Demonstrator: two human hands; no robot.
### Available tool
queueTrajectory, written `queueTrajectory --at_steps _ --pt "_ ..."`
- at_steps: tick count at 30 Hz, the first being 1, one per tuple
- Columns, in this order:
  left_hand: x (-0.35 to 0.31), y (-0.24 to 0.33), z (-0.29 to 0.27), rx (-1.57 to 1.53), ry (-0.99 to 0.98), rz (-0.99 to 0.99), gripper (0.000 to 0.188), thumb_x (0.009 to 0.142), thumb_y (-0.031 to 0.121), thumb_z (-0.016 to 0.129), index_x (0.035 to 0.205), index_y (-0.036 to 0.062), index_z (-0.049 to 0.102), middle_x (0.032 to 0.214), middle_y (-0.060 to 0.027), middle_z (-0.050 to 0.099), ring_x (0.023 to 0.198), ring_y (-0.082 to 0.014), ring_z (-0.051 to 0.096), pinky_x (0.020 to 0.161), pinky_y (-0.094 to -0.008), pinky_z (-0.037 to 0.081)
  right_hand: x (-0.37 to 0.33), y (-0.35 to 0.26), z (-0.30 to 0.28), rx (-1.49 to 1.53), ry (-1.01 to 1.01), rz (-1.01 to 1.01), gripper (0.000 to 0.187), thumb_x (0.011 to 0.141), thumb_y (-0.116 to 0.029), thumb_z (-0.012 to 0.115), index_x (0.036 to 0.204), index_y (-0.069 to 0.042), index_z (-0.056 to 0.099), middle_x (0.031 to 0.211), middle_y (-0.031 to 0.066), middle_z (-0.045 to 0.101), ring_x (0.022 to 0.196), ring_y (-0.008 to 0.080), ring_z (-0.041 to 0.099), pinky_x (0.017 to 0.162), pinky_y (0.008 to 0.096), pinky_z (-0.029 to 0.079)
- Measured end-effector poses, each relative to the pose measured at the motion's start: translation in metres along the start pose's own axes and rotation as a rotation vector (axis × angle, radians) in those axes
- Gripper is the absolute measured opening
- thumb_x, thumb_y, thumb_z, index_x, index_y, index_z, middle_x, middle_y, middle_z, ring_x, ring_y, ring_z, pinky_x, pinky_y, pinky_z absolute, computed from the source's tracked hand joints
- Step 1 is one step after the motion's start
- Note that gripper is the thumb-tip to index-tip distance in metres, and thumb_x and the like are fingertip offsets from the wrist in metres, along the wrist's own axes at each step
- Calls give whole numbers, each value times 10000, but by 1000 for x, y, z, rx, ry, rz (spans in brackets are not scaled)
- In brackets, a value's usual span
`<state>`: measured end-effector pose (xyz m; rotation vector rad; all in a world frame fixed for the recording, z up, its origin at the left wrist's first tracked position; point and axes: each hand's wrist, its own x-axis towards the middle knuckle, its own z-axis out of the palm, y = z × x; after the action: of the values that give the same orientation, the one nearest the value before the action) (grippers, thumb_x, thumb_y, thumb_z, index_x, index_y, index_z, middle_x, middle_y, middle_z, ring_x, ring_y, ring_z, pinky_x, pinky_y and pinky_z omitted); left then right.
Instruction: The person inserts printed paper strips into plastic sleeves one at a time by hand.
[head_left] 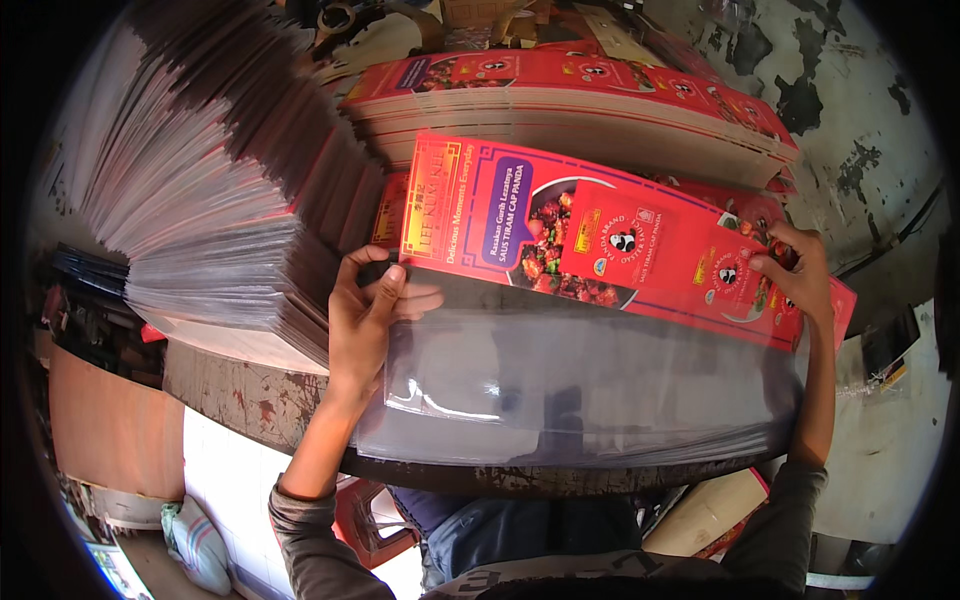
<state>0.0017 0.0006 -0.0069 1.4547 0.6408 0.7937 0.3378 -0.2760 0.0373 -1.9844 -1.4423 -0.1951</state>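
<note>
My right hand (797,270) grips a long red printed cardboard sheet (660,240) near its right end, thumb on the face and fingers at the upper edge. The sheet slants down to the right. At its lower left corner is my left hand (370,315), with fingers spread and the thumb raised; whether it touches the sheet or clear plastic I cannot tell. Below the sheet lies a stack of clear plastic sleeves (590,390) along the table's near edge. The sheet's lower right edge looks slightly veiled, perhaps by plastic.
A tall fanned pile of sheets (200,190) stands at the left, close to my left hand. Behind the held sheet is a thick stack of red printed sheets (560,100). The worn brown table (240,395) has a curved-looking near edge. A red stool (370,525) is below.
</note>
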Motion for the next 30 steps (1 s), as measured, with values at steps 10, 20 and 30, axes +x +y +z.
queueTrajectory --at_steps 10,20,30 --pt "2 -1 0 -25 -10 -4 319 935 206 542 1117 -13 399 806 -157 670 717 -197 681 623 -225 512 -1 7 -2 -4 8 -12 333 675 -197 780 708 -21 499 549 6 324 506 82 300 452 273 240" --pt "3 0 -1 -5 -26 -43 324 943 217 528 1144 -9 411 820 -143 670 743 -178 677 611 -197 480 -4 12 0 -12 19 -51 341 674 -216 792 725 -20 517 546 -9 323 501 62 295 441 257 235" --pt "3 -2 -1 -18 -34 -25 351 939 224 538 1159 -19 411 849 -140 672 767 -163 674 620 -194 481 -3 12 -3 1 -17 -64 325 681 -191 782 702 -20 507 549 -4 318 503 75 290 447 262 233"
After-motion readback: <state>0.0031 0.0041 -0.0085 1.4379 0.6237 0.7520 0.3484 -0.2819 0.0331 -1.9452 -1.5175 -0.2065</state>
